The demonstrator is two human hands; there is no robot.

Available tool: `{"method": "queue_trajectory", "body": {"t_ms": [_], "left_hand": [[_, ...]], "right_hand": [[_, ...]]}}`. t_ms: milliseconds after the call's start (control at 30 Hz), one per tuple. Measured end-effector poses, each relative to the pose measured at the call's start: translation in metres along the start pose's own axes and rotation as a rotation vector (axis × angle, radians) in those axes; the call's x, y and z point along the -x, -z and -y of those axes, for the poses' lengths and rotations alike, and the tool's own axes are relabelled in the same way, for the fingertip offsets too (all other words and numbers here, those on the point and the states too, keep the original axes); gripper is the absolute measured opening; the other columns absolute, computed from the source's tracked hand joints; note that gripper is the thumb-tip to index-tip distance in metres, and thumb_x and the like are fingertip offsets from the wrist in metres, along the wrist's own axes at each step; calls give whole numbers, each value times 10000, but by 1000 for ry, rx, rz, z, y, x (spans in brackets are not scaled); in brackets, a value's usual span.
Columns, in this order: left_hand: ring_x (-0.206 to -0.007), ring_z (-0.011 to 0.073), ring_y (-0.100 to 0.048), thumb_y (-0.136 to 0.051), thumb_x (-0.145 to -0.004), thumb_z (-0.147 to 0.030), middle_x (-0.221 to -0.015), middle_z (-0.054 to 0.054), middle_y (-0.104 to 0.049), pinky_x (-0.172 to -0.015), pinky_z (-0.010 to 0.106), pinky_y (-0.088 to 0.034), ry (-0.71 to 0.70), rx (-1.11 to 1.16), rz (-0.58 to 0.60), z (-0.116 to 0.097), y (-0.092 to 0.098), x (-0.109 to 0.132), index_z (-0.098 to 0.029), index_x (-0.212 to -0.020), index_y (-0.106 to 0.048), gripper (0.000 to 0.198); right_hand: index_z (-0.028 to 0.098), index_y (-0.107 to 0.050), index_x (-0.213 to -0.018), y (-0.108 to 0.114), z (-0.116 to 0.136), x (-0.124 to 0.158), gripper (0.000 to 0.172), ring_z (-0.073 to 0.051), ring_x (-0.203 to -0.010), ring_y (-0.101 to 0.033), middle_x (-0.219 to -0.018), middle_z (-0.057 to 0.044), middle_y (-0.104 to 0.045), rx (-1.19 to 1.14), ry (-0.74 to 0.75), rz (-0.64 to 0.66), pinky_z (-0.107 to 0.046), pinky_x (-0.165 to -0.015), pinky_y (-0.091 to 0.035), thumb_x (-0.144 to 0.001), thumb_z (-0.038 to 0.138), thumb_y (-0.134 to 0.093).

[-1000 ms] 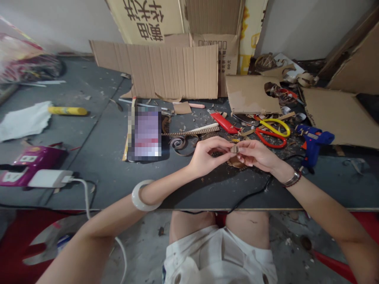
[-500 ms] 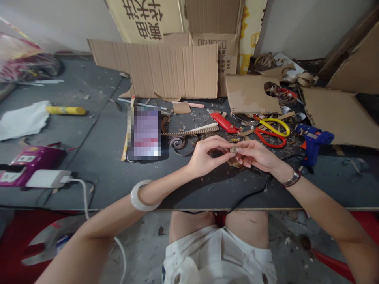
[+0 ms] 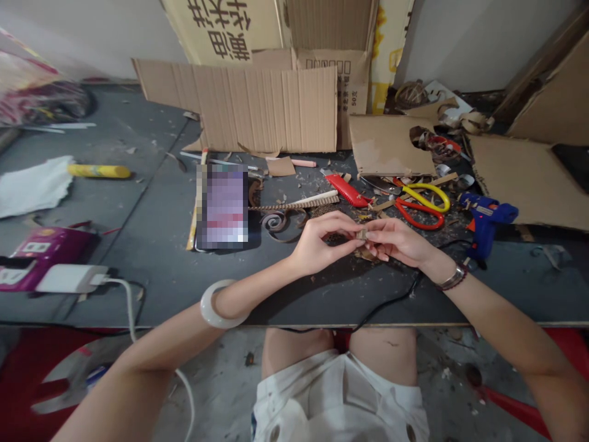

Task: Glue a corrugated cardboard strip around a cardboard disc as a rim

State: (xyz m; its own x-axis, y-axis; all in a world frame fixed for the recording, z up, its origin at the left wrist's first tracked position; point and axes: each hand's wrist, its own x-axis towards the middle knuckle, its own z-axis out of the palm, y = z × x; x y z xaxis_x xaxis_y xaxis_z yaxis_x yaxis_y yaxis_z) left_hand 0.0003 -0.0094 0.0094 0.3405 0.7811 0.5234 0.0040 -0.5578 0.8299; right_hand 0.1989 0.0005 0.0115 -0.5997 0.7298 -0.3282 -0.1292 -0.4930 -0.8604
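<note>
A small piece of cardboard [image 3: 361, 234] is pinched between the fingertips of both hands, just above the grey table. My left hand [image 3: 321, 243] grips it from the left with thumb and fingers. From the right, my right hand [image 3: 396, 242] holds it between thumb and fingertips. Left of my hands lies a curled strip of cardboard [image 3: 275, 222] wound into a spiral, beside a ridged corrugated strip [image 3: 317, 201]. Beyond them are a red utility knife [image 3: 346, 188] and scissors [image 3: 426, 205] with one yellow and one red handle.
A blue glue gun [image 3: 488, 221] stands at the right, its black cord [image 3: 391, 305] running along the table's front. A phone [image 3: 223, 209] lies to the left, and a purple power strip [image 3: 59, 252] farther left. Cardboard sheets [image 3: 271, 110] lean at the back among scattered scraps.
Both hands keep their pinch on the small cardboard piece in nearly the same place. The whole view has shifted very slightly; nothing else visibly moved.
</note>
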Motion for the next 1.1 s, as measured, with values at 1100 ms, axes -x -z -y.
{"method": "queue_trajectory", "body": {"t_ms": [1100], "left_hand": [[-753, 112, -638, -694, -785, -207, -941, 71, -680, -693, 224, -560, 3, -118, 48, -1, 4, 0, -174, -1021, -725, 240]], "right_hand": [[148, -687, -854, -6, 2, 0, 253, -65, -483, -557, -578, 23, -626, 65, 38, -53, -156, -397, -411, -697, 326, -775]]}}
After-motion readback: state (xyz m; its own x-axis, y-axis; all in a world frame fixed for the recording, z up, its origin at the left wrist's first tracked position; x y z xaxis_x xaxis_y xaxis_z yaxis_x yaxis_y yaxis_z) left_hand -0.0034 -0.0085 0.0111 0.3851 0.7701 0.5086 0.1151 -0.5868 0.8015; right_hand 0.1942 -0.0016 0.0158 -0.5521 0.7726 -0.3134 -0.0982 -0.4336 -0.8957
